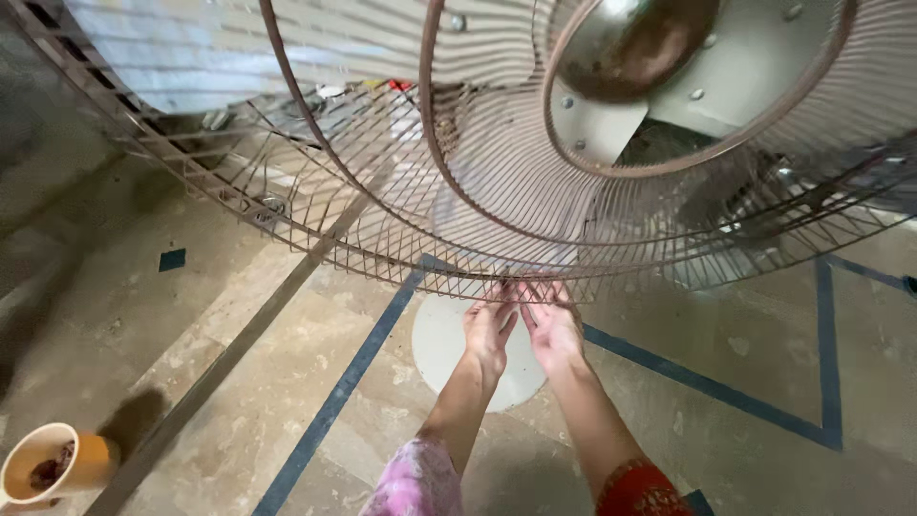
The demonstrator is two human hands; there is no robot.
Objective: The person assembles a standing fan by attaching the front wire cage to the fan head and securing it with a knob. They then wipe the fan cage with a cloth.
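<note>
Beige stone floor (239, 382) with dark blue inlaid lines (334, 401).

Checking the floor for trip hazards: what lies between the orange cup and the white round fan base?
In the head view, between the orange cup and the white fan base: bare stone floor, crossed by a dark blue inlay stripe.

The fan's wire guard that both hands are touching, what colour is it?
The wire guard is dusty pinkish-brown, seen in the head view.

A large round wire fan guard (401, 182), dusty and rust-brown, tilts over the floor, its lower rim nearest the viewer; the metal hub shows through it.
</note>
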